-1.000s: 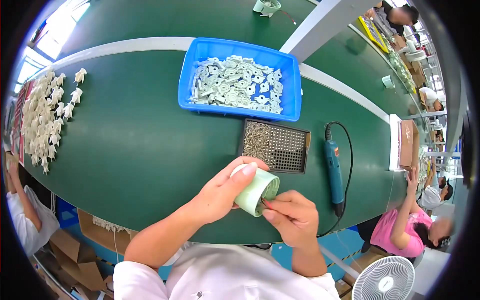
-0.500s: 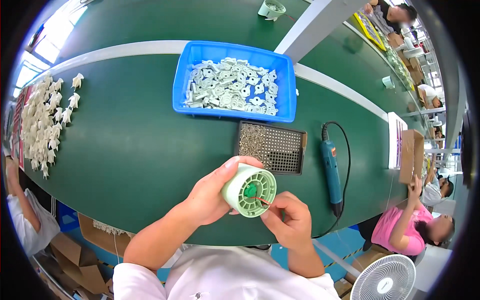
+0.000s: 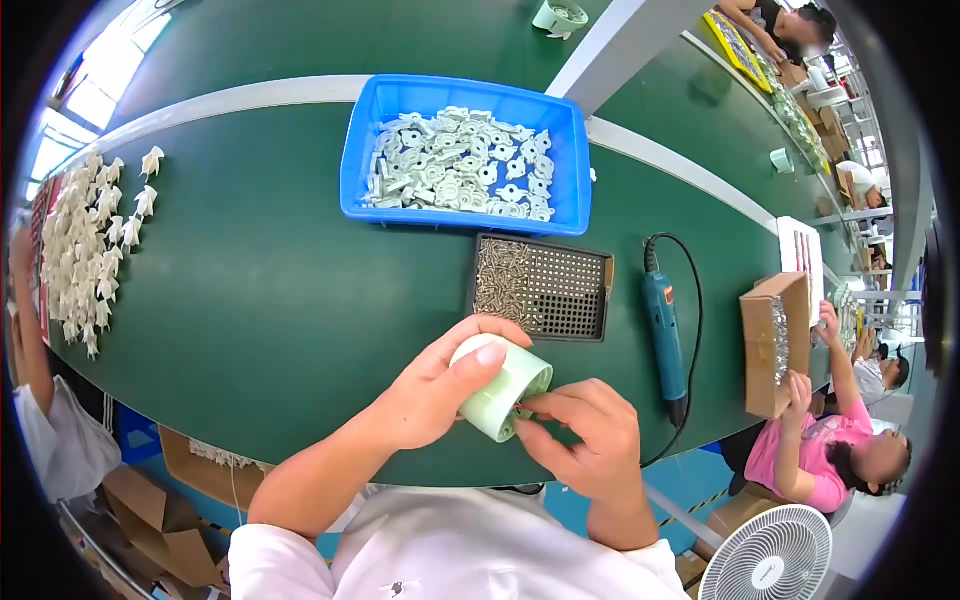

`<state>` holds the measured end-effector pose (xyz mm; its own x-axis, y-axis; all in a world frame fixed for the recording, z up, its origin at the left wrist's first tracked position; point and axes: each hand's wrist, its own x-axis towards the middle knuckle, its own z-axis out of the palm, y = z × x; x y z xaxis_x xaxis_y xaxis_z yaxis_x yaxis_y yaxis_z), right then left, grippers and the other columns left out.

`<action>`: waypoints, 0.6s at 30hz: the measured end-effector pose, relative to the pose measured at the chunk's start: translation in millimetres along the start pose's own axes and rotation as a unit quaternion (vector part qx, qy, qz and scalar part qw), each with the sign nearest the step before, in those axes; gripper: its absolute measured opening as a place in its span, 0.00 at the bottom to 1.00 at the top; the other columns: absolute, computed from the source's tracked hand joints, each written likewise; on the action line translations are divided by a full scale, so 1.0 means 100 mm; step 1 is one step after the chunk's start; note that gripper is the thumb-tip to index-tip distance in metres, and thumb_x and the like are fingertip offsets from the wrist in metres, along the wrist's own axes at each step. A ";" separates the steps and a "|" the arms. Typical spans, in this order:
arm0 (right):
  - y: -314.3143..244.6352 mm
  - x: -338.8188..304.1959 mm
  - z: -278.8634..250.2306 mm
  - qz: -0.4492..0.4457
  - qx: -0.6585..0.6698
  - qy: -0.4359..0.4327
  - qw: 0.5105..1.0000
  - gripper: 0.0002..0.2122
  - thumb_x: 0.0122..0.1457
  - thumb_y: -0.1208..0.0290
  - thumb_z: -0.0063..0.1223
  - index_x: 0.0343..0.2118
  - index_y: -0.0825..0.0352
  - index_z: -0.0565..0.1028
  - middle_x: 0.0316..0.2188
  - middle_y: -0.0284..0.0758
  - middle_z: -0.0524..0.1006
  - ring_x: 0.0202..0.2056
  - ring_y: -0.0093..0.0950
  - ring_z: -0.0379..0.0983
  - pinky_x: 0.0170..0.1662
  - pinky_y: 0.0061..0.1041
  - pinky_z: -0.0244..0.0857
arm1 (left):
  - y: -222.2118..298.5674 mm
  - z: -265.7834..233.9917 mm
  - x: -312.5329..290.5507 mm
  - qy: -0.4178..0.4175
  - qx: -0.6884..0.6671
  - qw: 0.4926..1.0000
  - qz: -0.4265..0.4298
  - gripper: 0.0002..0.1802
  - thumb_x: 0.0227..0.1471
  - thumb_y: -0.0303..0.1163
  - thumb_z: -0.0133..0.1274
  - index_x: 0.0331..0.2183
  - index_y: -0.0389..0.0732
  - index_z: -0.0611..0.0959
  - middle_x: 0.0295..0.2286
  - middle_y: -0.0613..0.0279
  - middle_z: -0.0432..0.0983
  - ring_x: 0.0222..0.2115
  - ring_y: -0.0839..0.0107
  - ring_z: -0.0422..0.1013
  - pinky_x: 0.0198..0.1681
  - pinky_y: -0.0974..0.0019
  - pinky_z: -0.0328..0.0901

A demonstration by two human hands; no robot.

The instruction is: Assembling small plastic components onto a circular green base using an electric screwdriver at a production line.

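Observation:
My left hand (image 3: 432, 388) is wrapped round a pale green cylindrical plastic housing (image 3: 497, 388), held on its side just above the near part of the table. Its open end faces right, toward my right hand (image 3: 590, 432). Thumb and finger of that hand are pinched at the rim, where a bit of red wire (image 3: 520, 407) shows. The inside of the housing is mostly turned from view. Just beyond the housing lies a black screw tray (image 3: 607, 300), loose screws at its left and rows of holes at its right.
A blue bin (image 3: 352, 165) of pale green plastic parts stands behind the tray. To the right lies a teal electric screwdriver (image 3: 662, 330) with a black cord. Many small white parts (image 3: 90, 250) cover the far left. At right, a co-worker in pink handles a cardboard box (image 3: 765, 350).
The housing has turned, so its ribbed inside, seen before, now faces right and is mostly hidden. My right fingers have closed in at its rim. The co-worker's cardboard box has come nearer.

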<state>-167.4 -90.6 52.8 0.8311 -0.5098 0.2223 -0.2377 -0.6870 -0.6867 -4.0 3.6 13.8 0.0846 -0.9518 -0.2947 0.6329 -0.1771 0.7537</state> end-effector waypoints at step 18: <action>0.12 -0.16 0.01 0.058 0.197 0.064 0.977 0.28 0.37 0.72 0.72 0.44 0.70 0.72 0.43 0.42 0.73 0.42 0.31 0.69 0.44 0.28 0.64 | -0.02 -0.05 0.03 -0.048 -0.140 0.989 -0.029 0.31 0.59 0.53 0.39 0.51 0.35 0.68 0.42 0.53 0.72 0.42 0.65 0.71 0.46 0.61 0.67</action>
<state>-183.3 -89.8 39.8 0.7352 -0.6492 0.1949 -0.0928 -0.3813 -0.9198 -1.3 2.6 9.0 -0.0225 -0.9639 -0.2652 0.8238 -0.1682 0.5413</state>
